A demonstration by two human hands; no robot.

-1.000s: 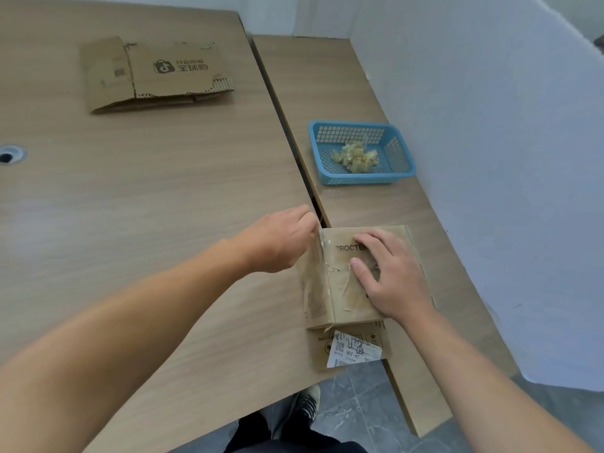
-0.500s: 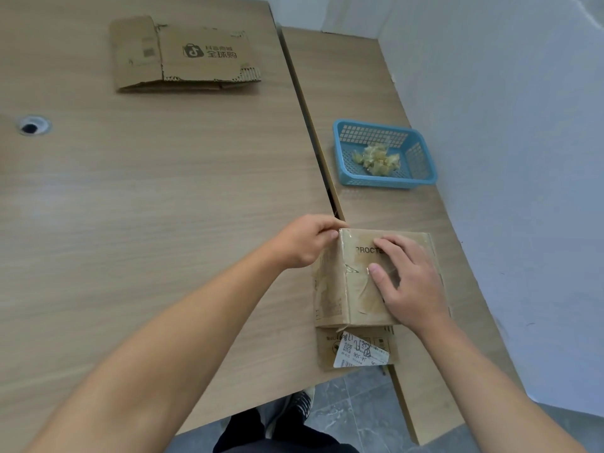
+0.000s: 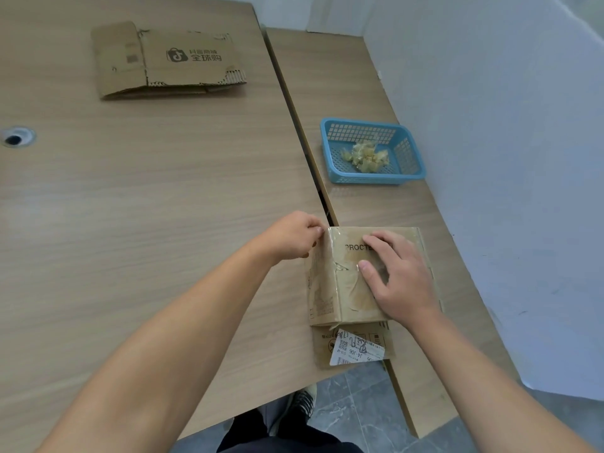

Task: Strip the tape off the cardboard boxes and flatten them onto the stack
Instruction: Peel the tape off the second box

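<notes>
A small brown cardboard box stands near the front edge, straddling the gap between two tables, with clear tape across its top. My right hand lies flat on the box top, fingers spread, pressing it down. My left hand pinches the tape end at the box's far left top corner. A front flap with a white shipping label sticks out below the box. A flattened cardboard box lies at the far left of the big table.
A blue plastic basket holding crumpled tape scraps sits on the right table beyond the box. A white partition wall runs along the right. A cable hole is at the left of the big table.
The view has shifted a little. Both hands stay on the box; my left hand's fingers have closed tighter on the tape at the corner.
</notes>
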